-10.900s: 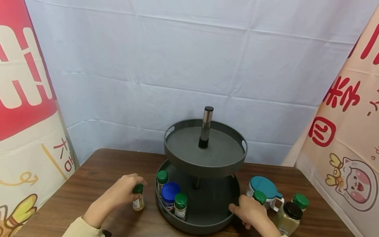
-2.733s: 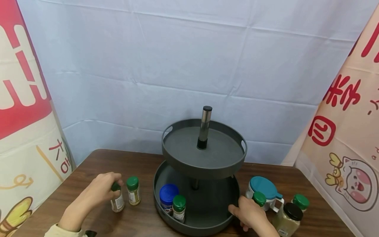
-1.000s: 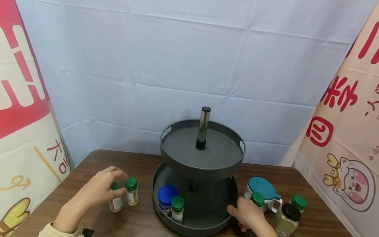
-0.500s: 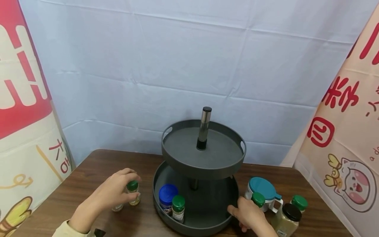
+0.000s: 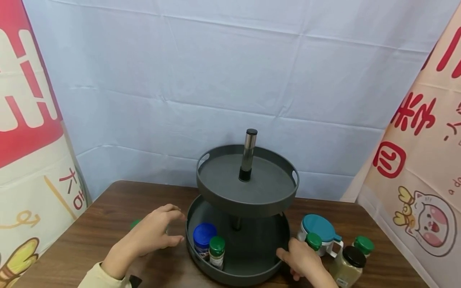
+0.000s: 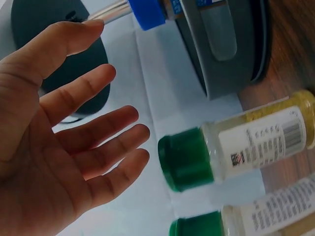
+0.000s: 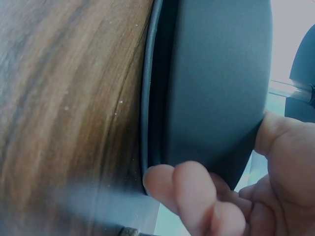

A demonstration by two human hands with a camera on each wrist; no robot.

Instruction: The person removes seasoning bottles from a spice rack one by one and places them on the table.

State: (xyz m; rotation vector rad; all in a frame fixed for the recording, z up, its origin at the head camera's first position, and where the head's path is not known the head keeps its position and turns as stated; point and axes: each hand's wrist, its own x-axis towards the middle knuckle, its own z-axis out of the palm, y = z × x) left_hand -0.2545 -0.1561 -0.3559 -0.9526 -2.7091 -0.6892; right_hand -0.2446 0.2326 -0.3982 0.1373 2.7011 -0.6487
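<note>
My left hand (image 5: 151, 234) hovers over the table just left of a dark grey two-tier turntable, fingers spread and holding nothing. In the left wrist view two green-capped spice jars, a nearer one (image 6: 261, 140) and another (image 6: 275, 211), stand beyond the fingertips; in the head view the hand mostly hides them, leaving one green cap (image 5: 135, 223). My right hand (image 5: 302, 258) grips the rim of the lower tray (image 5: 255, 256), thumb on the wall and fingers curled underneath. Inside that tray, at its left, sit a blue-lidded jar (image 5: 204, 236) and a green-capped spice jar (image 5: 217, 252).
The bare upper tray (image 5: 223, 188) overhangs the lower one, with a metal post (image 5: 248, 152) through its middle. Right of the turntable stand a teal-lidded pot (image 5: 317, 228), a black-lidded jar (image 5: 349, 268) and green-capped jars, one (image 5: 313, 242) beside my right hand.
A green-capped jar left the tray's rear left between the two oldest frames. My left hand has let go of a jar on the table and moved right, towards the tray. My right hand stays put.
</note>
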